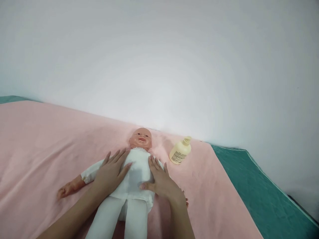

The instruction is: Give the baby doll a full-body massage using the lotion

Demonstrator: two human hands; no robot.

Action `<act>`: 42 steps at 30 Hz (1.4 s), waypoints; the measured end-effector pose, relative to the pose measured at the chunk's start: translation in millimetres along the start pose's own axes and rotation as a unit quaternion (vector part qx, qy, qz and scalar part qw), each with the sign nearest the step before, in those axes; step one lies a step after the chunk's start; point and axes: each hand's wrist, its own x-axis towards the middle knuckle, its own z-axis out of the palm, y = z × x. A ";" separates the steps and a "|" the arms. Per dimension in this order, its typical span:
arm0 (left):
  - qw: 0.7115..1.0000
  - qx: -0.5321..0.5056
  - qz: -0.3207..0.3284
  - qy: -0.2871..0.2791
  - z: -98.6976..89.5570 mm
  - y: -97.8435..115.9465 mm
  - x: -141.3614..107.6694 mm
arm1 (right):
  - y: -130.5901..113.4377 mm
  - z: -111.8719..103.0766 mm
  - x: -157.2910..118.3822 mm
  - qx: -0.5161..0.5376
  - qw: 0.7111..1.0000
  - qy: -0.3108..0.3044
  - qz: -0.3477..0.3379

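Note:
A baby doll in a white top and white leggings lies face up on a pink cloth, its head toward the wall. My left hand lies with fingers spread on the doll's chest and shoulder, at the left of the picture. On the other side of the torso rests my right hand, its fingers apart and its thumb pointing inward. Neither hand is closed around anything. A pale yellow pump bottle stands beside the doll's head, to the right of it, touched by neither hand.
Behind the cloth rises a plain pale wall. A green surface shows at the right beyond the pink cloth's edge, with a small strip of it at the far left. Folds run across the cloth at the left.

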 end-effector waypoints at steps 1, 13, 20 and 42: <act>0.999 0.021 -0.022 0.011 0.1 -0.8 0.2 | -4.1 -0.4 -3.0 -0.009 1.000 0.007 0.009; 0.993 0.113 0.002 0.033 2.0 -20.6 -4.3 | -47.1 37.5 -5.2 -0.027 0.980 -0.011 -0.195; 0.990 0.109 -0.008 0.090 10.5 -21.6 -2.3 | -19.1 33.7 20.2 -0.060 0.992 0.053 -0.093; 0.935 -0.182 0.258 -0.162 -31.6 16.8 -2.5 | 3.0 -8.1 -1.8 -0.037 0.993 -0.108 0.027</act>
